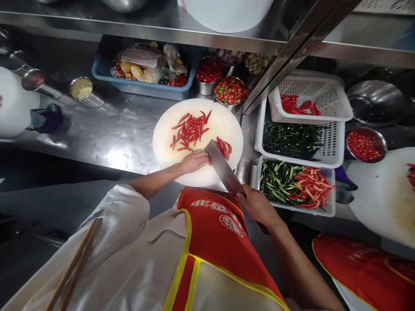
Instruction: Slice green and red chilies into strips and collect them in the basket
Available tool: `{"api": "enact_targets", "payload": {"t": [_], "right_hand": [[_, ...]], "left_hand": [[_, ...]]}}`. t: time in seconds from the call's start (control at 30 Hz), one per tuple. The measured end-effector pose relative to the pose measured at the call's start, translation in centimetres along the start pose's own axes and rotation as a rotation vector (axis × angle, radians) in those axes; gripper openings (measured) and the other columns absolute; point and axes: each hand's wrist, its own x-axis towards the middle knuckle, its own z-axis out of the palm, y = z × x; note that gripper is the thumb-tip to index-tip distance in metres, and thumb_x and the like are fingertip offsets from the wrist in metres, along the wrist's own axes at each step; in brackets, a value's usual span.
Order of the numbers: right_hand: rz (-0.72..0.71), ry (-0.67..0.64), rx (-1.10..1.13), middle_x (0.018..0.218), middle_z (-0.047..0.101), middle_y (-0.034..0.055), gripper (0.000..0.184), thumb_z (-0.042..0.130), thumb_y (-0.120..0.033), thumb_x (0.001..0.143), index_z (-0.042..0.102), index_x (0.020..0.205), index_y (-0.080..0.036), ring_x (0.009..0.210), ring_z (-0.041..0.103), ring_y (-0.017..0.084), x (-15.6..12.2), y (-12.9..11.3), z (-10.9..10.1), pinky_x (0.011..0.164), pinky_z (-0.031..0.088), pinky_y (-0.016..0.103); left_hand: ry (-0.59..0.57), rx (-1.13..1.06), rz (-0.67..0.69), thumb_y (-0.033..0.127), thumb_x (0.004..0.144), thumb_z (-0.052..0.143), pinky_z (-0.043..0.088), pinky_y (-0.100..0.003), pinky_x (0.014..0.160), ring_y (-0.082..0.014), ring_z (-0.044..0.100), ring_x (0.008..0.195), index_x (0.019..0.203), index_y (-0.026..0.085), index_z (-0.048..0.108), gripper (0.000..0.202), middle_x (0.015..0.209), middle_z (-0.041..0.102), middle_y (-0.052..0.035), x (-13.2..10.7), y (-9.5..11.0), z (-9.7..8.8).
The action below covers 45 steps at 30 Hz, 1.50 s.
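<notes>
A round white cutting board (pixel 223 123) lies on the steel counter with a loose pile of whole red chilies (pixel 189 129) on it. My left hand (pixel 193 161) rests on the board's near side, fingers curled down on a few chilies next to the blade. My right hand (pixel 257 204) grips the handle of a cleaver (pixel 223 169). The blade slants across the board's near right part. A small bunch of red chilies (pixel 224 147) lies just beyond the blade.
White baskets on the right hold red chilies (pixel 300 105), dark green chilies (pixel 288 139) and mixed ones (pixel 296 183). Steel bowls of chopped chili (pixel 230 90) and a blue tub (pixel 142 84) stand behind. A second board (pixel 382 194) and another person's red apron (pixel 366 268) are at right.
</notes>
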Motion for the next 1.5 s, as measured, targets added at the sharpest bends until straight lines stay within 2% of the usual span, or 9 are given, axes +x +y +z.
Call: {"api": "enact_targets", "payload": {"t": [0.5,0.77,0.9,0.97,1.07,1.13,1.23,1.4,1.5], "right_hand": [[0.004,-0.128,-0.041,0.084,0.070,0.0120,0.023,0.037,-0.031,0.097,0.055,0.098,-0.017,0.081,0.066,0.024,0.2,0.2,-2.0,0.064,0.031,0.030],[0.051,-0.051,-0.025,0.090,0.071,0.0150,0.029,0.035,-0.035,0.098,0.054,0.104,-0.014,0.083,0.066,0.024,3.9,-1.4,0.9,0.068,0.035,0.030],[0.085,0.038,0.121,0.086,0.071,0.0120,0.026,0.036,-0.037,0.095,0.053,0.097,-0.017,0.082,0.066,0.024,3.6,-0.3,1.3,0.067,0.037,0.029],[0.120,0.063,0.195,0.078,0.069,0.0092,0.027,0.037,-0.040,0.094,0.053,0.095,-0.019,0.074,0.065,0.022,2.1,0.6,1.2,0.064,0.037,0.028],[0.092,0.049,0.257,0.072,0.067,0.0069,0.028,0.038,-0.043,0.093,0.053,0.092,-0.020,0.066,0.061,0.020,-0.2,1.4,1.3,0.061,0.036,0.028],[0.028,0.029,0.265,0.075,0.067,0.0070,0.027,0.039,-0.042,0.092,0.055,0.093,-0.020,0.069,0.061,0.020,-1.1,1.3,1.7,0.061,0.036,0.028],[-0.044,0.005,0.257,0.082,0.068,0.0075,0.027,0.040,-0.041,0.092,0.057,0.093,-0.020,0.075,0.062,0.020,-1.3,1.0,2.6,0.063,0.035,0.028],[0.050,0.021,0.276,0.082,0.067,0.0078,0.027,0.038,-0.041,0.094,0.054,0.093,-0.019,0.073,0.061,0.020,0.1,1.1,3.8,0.061,0.033,0.026],[0.085,0.066,0.255,0.081,0.067,0.0077,0.024,0.039,-0.038,0.094,0.053,0.096,-0.019,0.077,0.062,0.021,0.9,1.1,3.6,0.062,0.033,0.026]], "left_hand": [[0.022,-0.051,0.000,0.028,0.100,0.038,0.048,-0.035,0.092,-0.0193,0.058,0.101,0.101,0.019,0.066,0.029,0.107,0.066,-0.0088,-0.1,-0.4,0.4],[0.017,-0.032,0.001,0.030,0.101,0.036,0.049,-0.035,0.090,-0.0189,0.059,0.099,0.099,0.019,0.067,0.033,0.105,0.067,-0.0093,-0.1,-0.2,0.4],[-0.022,0.009,0.001,0.030,0.101,0.033,0.050,-0.033,0.084,-0.0185,0.059,0.092,0.093,0.018,0.067,0.036,0.095,0.065,-0.0087,0.8,-0.3,-0.7],[0.003,0.069,-0.073,0.028,0.100,0.032,0.049,-0.033,0.082,-0.0195,0.058,0.089,0.089,0.017,0.066,0.037,0.090,0.063,-0.0091,2.3,-0.9,-1.6],[0.075,0.217,-0.356,0.021,0.097,0.037,0.048,-0.037,0.084,-0.0234,0.058,0.093,0.092,0.013,0.066,0.030,0.097,0.061,-0.0128,5.4,-2.4,-3.0],[0.028,0.291,-0.538,0.016,0.092,0.043,0.047,-0.039,0.084,-0.0259,0.059,0.096,0.098,0.009,0.065,0.024,0.106,0.060,-0.0159,7.5,-3.3,-3.8],[-0.065,0.296,-0.633,0.013,0.087,0.050,0.047,-0.038,0.085,-0.0268,0.059,0.097,0.099,0.009,0.066,0.020,0.108,0.061,-0.0159,9.5,-3.8,-4.7],[0.231,0.183,-0.453,0.021,0.090,0.052,0.045,-0.037,0.089,-0.0239,0.056,0.100,0.098,0.015,0.063,0.015,0.103,0.062,-0.0103,8.1,-2.1,-5.7],[0.161,0.134,-0.194,0.025,0.095,0.047,0.045,-0.037,0.087,-0.0218,0.055,0.096,0.097,0.018,0.064,0.018,0.101,0.064,-0.0082,5.1,-0.5,-4.5]]}}
